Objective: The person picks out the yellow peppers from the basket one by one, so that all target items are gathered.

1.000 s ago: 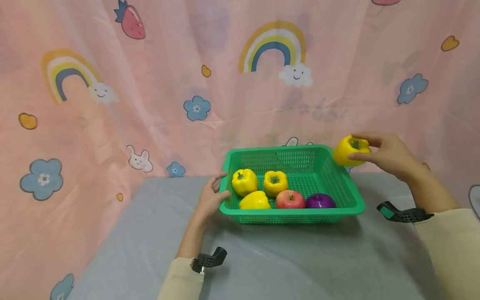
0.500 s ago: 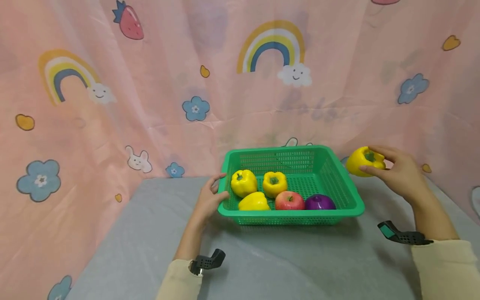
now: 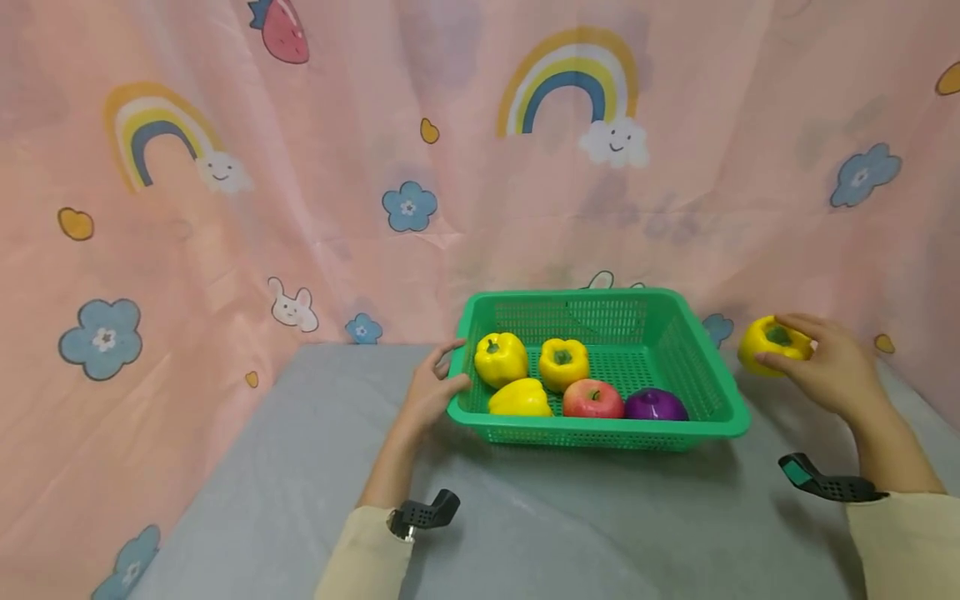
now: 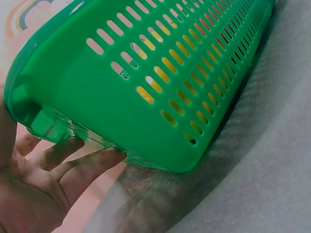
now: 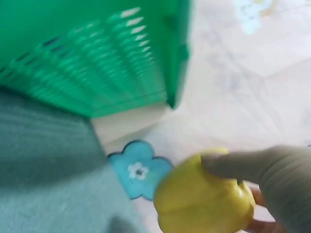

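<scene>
A green plastic basket [image 3: 607, 429] stands on the grey surface. At its left end my left hand [image 3: 429, 392] holds the rim, with fingertips [image 4: 114, 154] against the outer end wall in the left wrist view. Off to the right of the basket, my right hand [image 3: 840, 371] grips a yellow bell pepper [image 3: 765, 346] between thumb and fingers. Its green stem faces up. The right wrist view shows this bell pepper [image 5: 199, 199] apart from the basket wall [image 5: 116, 63]; whether it touches the surface I cannot tell.
Inside the basket lie three yellow bell peppers [image 3: 501, 360], a red apple [image 3: 594, 400] and a purple onion [image 3: 656, 405]. A grey cloth [image 3: 555, 525] covers the table. Behind it hangs a pink printed curtain [image 3: 360, 108].
My right hand has carried the yellow bell pepper from beside the basket's right rim further right and down. The left hand has stayed at the basket's left end. The head view has shifted slightly.
</scene>
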`<move>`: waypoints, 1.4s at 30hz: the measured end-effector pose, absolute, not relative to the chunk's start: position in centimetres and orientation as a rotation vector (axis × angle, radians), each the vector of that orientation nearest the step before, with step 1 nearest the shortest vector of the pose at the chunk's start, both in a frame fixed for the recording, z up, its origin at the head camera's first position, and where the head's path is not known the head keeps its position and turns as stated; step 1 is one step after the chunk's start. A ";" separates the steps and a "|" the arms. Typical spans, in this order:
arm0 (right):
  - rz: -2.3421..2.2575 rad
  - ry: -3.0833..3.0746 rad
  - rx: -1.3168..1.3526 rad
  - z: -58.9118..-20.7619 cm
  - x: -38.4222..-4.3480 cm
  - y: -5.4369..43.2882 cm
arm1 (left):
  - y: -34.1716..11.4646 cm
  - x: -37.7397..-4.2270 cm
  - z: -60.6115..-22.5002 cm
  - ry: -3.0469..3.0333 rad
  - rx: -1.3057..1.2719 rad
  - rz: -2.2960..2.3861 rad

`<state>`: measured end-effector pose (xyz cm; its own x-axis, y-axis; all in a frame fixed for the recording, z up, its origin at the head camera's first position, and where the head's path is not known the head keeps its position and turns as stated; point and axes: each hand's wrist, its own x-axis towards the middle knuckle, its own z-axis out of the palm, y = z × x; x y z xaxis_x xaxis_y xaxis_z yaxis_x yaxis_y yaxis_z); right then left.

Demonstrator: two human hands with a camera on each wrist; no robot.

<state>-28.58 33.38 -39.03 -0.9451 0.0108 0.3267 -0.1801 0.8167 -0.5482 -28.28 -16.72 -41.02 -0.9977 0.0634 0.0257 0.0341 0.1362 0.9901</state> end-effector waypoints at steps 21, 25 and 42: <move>0.922 -2.713 0.125 -42.3 -30.1 33.8 | -17.4 -28.4 -40.7 2.351 0.109 2.037; 0.940 -2.707 0.088 -42.8 -30.3 33.9 | -17.4 -28.4 -40.8 2.355 0.099 2.030; 0.980 -2.555 0.074 -44.8 -30.0 33.6 | -16.7 -28.4 -40.9 2.348 0.102 2.034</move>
<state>-30.02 33.58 -44.77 -0.9180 0.0924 0.3857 -0.1892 0.7527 -0.6306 -28.40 -16.73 -40.87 -0.9973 0.0717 0.0172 0.0272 0.1417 0.9895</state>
